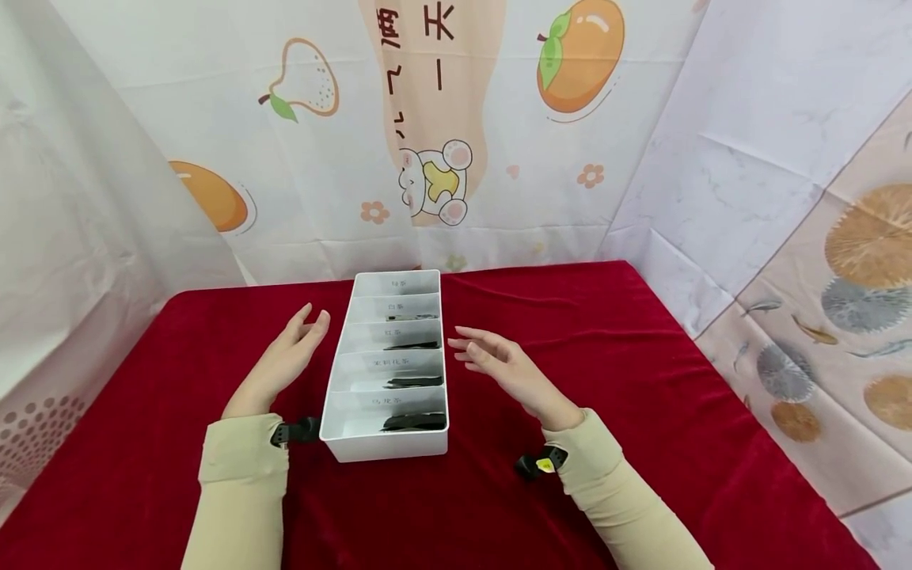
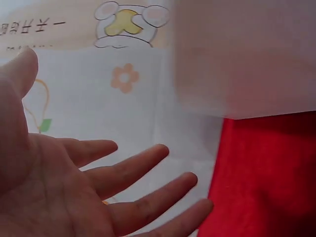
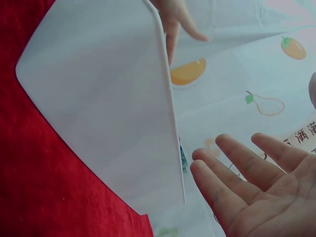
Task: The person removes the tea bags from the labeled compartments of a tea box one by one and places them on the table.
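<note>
A long white box (image 1: 385,448), split by dividers into several compartments with printed labels, stands on the red cloth between my hands. Dark flat packets (image 1: 415,422) lie in the nearer compartments, and a lighter small packet (image 1: 412,317) lies in one farther back. To the left of the box is my left hand (image 1: 285,356), fingers extended and holding nothing. My right hand (image 1: 509,368) hovers just off the box's right side, its fingers spread and relaxed. In the right wrist view, the box's outer wall (image 3: 103,103) stands beside the right fingertips.
A red velvet cloth (image 1: 570,317) covers the table. White curtains (image 1: 299,174) printed with fruit and a cartoon animal hang behind it, and a patterned sheet (image 1: 819,317) hangs at the right. Black wrist straps (image 1: 295,431) sit at both sleeves.
</note>
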`<act>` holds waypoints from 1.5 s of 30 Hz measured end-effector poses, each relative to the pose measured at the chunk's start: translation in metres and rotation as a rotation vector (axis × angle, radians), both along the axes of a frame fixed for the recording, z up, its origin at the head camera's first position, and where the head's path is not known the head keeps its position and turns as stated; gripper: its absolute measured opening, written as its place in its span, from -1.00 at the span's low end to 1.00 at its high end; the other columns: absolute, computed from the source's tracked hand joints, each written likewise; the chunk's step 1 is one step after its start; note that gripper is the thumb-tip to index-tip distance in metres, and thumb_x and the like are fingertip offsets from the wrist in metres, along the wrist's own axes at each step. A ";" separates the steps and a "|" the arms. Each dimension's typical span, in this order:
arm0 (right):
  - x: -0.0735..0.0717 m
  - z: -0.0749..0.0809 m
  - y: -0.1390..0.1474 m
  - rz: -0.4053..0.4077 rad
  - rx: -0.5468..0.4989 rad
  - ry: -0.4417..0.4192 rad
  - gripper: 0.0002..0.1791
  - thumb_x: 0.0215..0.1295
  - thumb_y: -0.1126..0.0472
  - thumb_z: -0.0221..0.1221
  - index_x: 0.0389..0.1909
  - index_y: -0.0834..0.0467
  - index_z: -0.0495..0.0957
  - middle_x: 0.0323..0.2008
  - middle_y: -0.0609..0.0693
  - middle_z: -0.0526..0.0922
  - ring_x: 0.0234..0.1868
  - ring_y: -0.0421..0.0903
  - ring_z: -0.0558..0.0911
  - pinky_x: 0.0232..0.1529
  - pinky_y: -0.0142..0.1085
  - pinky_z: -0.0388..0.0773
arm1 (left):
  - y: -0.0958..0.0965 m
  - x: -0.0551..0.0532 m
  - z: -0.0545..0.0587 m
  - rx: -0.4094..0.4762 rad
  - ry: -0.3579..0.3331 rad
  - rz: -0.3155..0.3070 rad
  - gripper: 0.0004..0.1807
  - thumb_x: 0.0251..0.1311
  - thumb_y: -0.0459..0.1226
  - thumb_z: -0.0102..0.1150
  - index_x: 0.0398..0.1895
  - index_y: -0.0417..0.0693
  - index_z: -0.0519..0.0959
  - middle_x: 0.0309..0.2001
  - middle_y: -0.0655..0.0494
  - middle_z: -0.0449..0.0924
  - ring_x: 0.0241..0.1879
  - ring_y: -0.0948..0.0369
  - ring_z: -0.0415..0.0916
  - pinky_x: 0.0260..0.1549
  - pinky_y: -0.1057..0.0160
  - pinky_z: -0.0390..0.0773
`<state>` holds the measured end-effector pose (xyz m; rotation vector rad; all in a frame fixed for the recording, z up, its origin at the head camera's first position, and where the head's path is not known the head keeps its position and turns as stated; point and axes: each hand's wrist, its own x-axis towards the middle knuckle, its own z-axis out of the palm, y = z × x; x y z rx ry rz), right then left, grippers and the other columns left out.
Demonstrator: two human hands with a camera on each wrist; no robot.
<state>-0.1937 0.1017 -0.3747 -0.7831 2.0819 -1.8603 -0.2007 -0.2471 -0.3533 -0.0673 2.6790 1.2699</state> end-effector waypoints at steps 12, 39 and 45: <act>0.012 0.005 -0.009 0.055 0.056 -0.003 -0.43 0.50 0.15 0.05 0.40 0.36 0.26 0.33 0.34 0.43 0.26 0.30 0.51 0.22 0.03 0.51 | 0.008 -0.008 -0.018 -0.007 0.109 0.020 -0.06 0.43 0.22 -0.17 0.61 0.02 -0.33 0.48 -0.35 0.11 0.35 -0.33 0.24 0.28 -0.34 0.27; 0.039 -0.001 -0.033 0.015 0.462 0.286 -0.63 0.31 0.05 0.28 0.02 0.19 0.69 -0.60 -0.05 0.56 -0.72 -0.33 0.22 -0.50 -0.47 0.37 | 0.009 -0.008 -0.038 -0.030 0.070 -0.061 -0.01 0.38 0.14 0.03 0.60 -0.15 -0.21 0.42 -0.43 0.19 0.38 -0.30 0.22 0.27 -0.28 0.33; 0.044 -0.003 -0.035 0.031 0.667 0.448 -0.66 0.34 -0.02 0.25 0.02 0.06 0.71 -0.08 -0.10 0.76 -0.26 -0.24 0.69 -0.09 -0.35 0.61 | 0.008 -0.009 -0.043 0.051 0.062 -0.077 -0.03 0.39 0.10 0.06 0.60 -0.11 -0.21 0.41 -0.45 0.18 0.33 -0.27 0.32 0.22 -0.21 0.43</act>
